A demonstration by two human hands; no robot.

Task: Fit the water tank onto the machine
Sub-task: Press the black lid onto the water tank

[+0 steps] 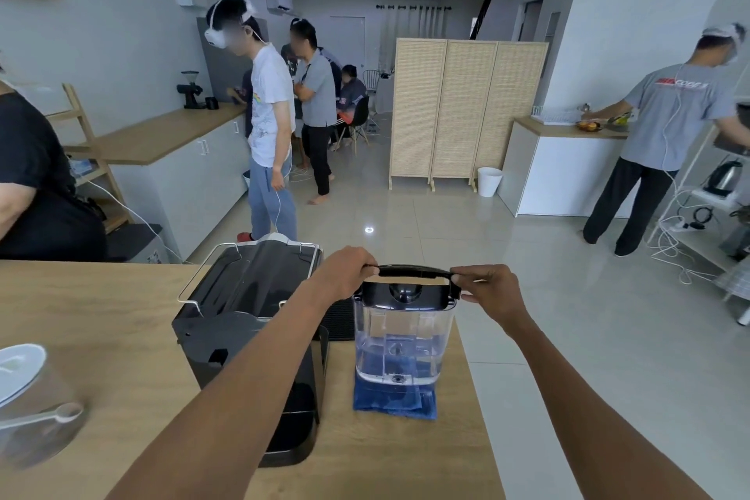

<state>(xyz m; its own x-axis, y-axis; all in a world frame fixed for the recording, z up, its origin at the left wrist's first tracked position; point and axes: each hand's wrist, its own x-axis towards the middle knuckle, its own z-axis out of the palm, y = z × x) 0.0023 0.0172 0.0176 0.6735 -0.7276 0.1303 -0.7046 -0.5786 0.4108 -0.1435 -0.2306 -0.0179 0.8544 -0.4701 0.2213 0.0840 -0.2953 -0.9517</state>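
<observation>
Here, both hands are holding the water tank [401, 341] by its black carrying handle [414, 270]. The left hand [349, 271] is curling shut over the handle's left end, knuckles up, while the right hand [489, 290] is pinching the right end between thumb and fingertips. The tank is hanging upright below the two hands, a clear plastic body under a black lid [406, 293]. Its base is sitting over a folded blue cloth [395, 398] on the wooden table [101, 329]; whether the base is touching the cloth or hovering just above it is hard to judge from this angle. The tank appears to be holding little or no water, though the clear walls are making that uncertain.

Just left of the left hand, and partly under the left forearm, the black machine [247, 321] is standing on the table, apart from the tank, so the tank is not yet seated on it. A thin wire rail [211, 268] is running around the machine's top. Far to the left of both hands, a white spoon [52, 416] is lying on a blurred glass container [36, 430] at the table edge.
</observation>
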